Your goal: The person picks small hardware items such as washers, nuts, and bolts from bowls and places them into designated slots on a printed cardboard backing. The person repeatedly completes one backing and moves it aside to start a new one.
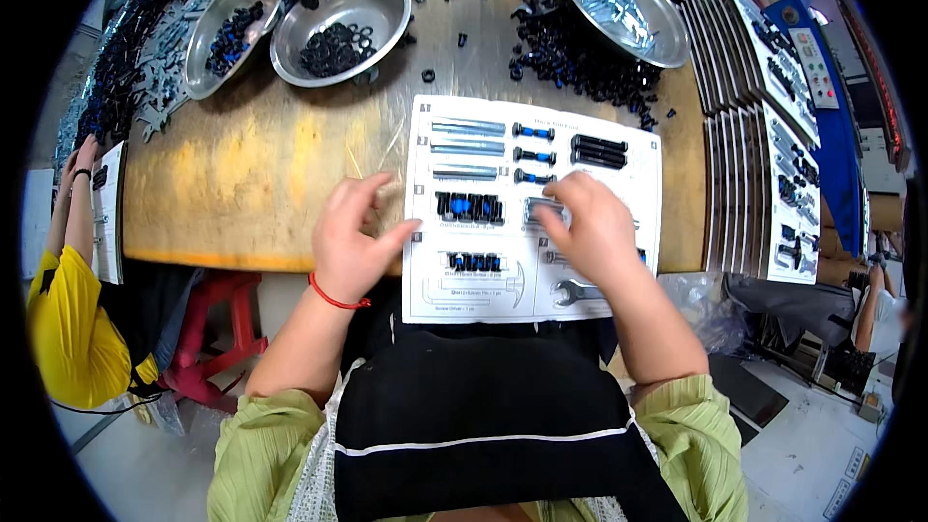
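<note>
A white printed card lies in front of me at the table's near edge, with hardware set out in rows on it. Silver rods and blue-banded bolts are at its upper left and middle. Black rods sit at the upper right, black screws lower left. My left hand hovers beside the card's left edge, fingers apart and nothing in them. Over the card's right half is my right hand, thumb and fingers parted around short silver pieces. Whether it touches them is unclear. A wrench shows below.
Metal bowls of black rings, blue-black screws and silver bolts stand at the back. Loose black screws are heaped nearby. Stacked cards line the right. At left, a yellow-sleeved person works at the table.
</note>
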`<control>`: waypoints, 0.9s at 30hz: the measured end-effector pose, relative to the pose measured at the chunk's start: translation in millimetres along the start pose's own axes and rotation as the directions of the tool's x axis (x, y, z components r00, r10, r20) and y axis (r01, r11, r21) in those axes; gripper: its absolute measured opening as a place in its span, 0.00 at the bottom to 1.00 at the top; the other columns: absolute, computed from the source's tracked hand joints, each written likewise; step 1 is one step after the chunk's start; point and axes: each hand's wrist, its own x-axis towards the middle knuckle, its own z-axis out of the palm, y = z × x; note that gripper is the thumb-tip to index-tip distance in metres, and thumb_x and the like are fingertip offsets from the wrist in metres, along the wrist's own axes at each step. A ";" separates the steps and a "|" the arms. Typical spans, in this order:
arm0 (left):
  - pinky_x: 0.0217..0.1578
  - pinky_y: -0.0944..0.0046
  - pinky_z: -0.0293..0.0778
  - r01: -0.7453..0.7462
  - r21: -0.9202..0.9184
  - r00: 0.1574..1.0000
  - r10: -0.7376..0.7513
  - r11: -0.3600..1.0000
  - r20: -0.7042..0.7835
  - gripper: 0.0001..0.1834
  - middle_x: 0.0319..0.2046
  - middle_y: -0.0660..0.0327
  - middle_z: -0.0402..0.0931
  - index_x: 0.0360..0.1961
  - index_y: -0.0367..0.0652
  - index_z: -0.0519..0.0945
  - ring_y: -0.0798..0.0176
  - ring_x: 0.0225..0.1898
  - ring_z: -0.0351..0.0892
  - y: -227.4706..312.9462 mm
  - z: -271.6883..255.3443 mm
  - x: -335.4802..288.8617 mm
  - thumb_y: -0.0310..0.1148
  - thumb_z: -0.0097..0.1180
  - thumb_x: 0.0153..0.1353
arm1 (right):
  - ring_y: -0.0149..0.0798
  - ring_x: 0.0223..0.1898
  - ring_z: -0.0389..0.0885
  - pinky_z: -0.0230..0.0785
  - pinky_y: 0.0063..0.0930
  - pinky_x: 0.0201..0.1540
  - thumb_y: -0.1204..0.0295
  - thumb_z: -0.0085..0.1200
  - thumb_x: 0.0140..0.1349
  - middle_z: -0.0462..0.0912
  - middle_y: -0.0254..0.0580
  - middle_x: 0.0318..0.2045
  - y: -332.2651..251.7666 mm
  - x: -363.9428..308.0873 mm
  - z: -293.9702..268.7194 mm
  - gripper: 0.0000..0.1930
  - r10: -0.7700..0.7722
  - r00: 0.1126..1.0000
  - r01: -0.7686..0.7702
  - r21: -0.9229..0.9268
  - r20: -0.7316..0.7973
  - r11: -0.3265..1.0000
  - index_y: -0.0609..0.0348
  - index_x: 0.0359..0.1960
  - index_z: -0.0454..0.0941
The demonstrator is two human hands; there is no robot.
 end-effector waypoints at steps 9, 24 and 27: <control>0.28 0.60 0.71 0.078 0.177 0.988 -0.052 0.981 -0.147 0.10 0.25 0.61 0.75 0.36 0.45 0.83 0.58 0.26 0.75 -34.2 11.7 10.2 0.35 0.66 0.53 | 0.58 0.44 0.81 0.78 0.48 0.45 0.74 0.52 0.59 0.70 0.63 0.58 36.8 191.6 36.7 0.17 0.065 0.995 -0.084 -0.309 -0.071 0.947 0.60 0.50 0.74; 0.28 0.65 0.71 0.044 -0.153 0.987 -0.066 0.987 -0.147 0.05 0.28 0.59 0.78 0.32 0.40 0.83 0.63 0.27 0.77 -47.6 6.7 4.3 0.29 0.62 0.56 | 0.49 0.45 0.81 0.75 0.37 0.47 0.74 0.61 0.55 0.81 0.42 0.45 10.5 128.7 15.3 0.08 -0.292 0.946 0.303 0.063 -0.142 0.951 0.53 0.38 0.84; 0.27 0.70 0.69 0.029 -0.366 0.978 -0.102 0.930 -0.182 0.06 0.27 0.62 0.76 0.33 0.34 0.82 0.69 0.27 0.74 -43.3 -5.2 -10.3 0.22 0.63 0.53 | 0.47 0.45 0.81 0.77 0.36 0.42 0.77 0.60 0.53 0.79 0.43 0.47 -2.3 44.6 -2.3 0.10 -0.524 0.847 0.512 0.128 0.086 0.849 0.52 0.38 0.83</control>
